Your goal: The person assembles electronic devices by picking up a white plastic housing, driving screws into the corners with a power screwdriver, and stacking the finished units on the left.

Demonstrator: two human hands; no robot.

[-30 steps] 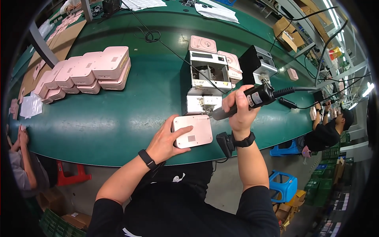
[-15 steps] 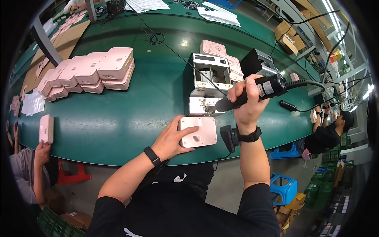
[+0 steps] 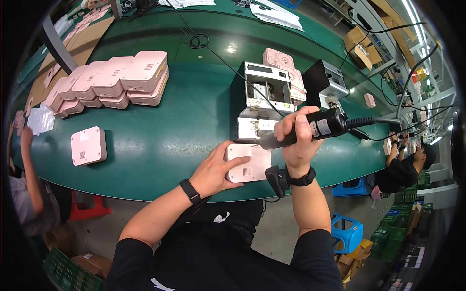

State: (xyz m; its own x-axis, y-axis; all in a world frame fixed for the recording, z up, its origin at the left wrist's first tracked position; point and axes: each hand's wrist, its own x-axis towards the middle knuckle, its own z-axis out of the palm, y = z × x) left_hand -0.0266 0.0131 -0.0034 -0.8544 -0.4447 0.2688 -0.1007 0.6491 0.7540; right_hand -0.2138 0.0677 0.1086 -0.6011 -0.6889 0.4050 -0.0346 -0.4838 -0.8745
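Your left hand (image 3: 211,167) is clamped on the pink box (image 3: 246,170): thumb at the near edge, one finger flat on its face, the rest at the far edge. Your right hand (image 3: 301,136) has its fingers wrapped tight round the black driver (image 3: 323,125). The thin tip (image 3: 256,145) is at the box's far edge; I can't tell if it touches. It could slip if you push crooked, and then scratch the box or poke your finger, which is close. A loose left grip could let the box spin. Your right fist tips the driver down to the left; your left hand is palm down. The box lies on the green table (image 3: 194,121), near the silver machine (image 3: 259,109)
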